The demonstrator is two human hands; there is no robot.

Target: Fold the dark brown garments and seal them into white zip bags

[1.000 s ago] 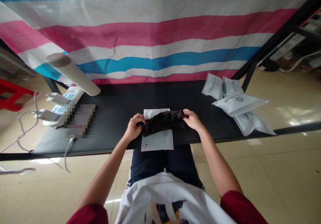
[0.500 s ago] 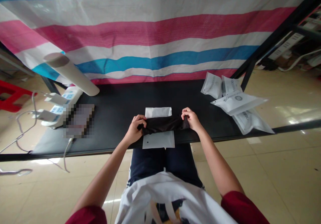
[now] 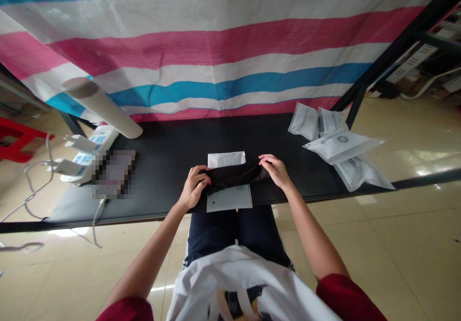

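Observation:
A strip of folded black cloth (image 3: 236, 175) stretches sideways across a frosted white plastic pouch (image 3: 230, 201) near the table's front edge. The pouch shows above and below the cloth, and a small dark dot marks its lower left part. At the cloth's left end, my left hand (image 3: 194, 185) is closed, with thumb and fingers on the fabric. My right hand (image 3: 275, 170) pinches the other end, its fingers fairly straight and its thumb mostly hidden.
Several filled white pouches (image 3: 344, 147) lie heaped on the right of the black table (image 3: 173, 143). On the left are a power strip (image 3: 103, 136) with plugs and cables, a blurred-out phone-like object (image 3: 114, 172) and a pale cylinder (image 3: 108, 110). A striped sheet (image 3: 216, 47) hangs behind.
My right hand's fingers have straightened somewhat along the cloth, and its right end bunches less. My left hand has turned slightly, showing more thumb. The pouch underneath has shifted a little.

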